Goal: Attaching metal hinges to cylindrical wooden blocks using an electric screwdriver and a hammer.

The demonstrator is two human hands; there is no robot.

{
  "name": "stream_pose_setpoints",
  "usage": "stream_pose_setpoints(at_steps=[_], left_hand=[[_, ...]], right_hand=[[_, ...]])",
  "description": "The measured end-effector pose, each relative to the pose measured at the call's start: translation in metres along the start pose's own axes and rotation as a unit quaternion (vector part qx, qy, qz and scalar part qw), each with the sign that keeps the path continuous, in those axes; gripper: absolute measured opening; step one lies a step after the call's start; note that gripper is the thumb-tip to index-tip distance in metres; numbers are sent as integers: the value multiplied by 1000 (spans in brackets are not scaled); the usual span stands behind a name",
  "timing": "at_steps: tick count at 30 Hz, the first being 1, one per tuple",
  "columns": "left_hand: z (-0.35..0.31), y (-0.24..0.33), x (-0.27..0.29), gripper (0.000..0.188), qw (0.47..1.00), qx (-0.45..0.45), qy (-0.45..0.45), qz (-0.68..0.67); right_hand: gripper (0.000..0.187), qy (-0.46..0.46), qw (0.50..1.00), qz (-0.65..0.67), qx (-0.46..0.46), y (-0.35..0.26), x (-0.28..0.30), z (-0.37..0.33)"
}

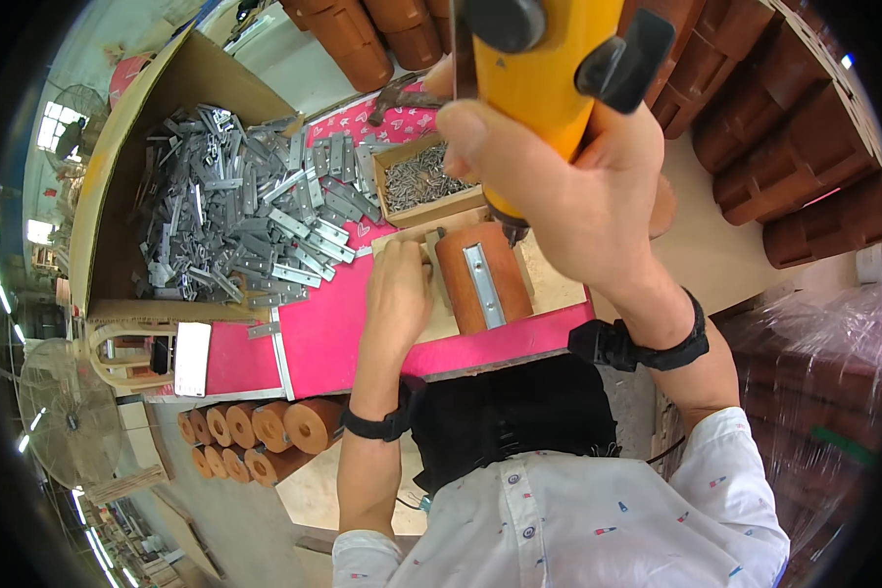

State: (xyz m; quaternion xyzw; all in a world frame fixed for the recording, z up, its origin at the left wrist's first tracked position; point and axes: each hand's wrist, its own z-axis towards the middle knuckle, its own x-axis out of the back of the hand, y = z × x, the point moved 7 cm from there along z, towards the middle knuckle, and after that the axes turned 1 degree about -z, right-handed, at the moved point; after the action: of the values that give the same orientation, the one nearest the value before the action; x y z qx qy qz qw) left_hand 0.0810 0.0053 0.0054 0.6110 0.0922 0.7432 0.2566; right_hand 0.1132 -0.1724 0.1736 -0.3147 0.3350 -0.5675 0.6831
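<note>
My right hand [598, 191] is wrapped round a yellow power screwdriver [529, 88] with black parts, raised over the work. Its tip points down just beside the far end of a reddish-brown wooden cylinder [458, 284]. That cylinder lies in a pale wooden holder [551, 284], and a narrow metal plate [482, 279] runs along its top. At the holder's left side rests my left hand [400, 284], fingers curled in; what they hold, if anything, is hidden.
A cardboard box [132, 167] of loose metal plates stands left, spilling onto the pink table cover [333, 328]. Behind the holder are a small box of screws [416, 186] and a hammer [392, 98]. Brown wooden pieces [784, 162] are stacked right; more cylinders [309, 426] lie below the table.
</note>
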Motion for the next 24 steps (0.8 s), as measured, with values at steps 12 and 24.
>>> stream_pose_setpoints(at_steps=[12, 24], left_hand=[[-22, 14, 33, 12, 897, 188, 54, -397], [-20, 48, 41, 27, 890, 133, 89, -427]], right_hand=[[40, -42, 994, 15, 96, 1, -5, 11], [35, -46, 997, 45, 39, -9, -25, -2]])
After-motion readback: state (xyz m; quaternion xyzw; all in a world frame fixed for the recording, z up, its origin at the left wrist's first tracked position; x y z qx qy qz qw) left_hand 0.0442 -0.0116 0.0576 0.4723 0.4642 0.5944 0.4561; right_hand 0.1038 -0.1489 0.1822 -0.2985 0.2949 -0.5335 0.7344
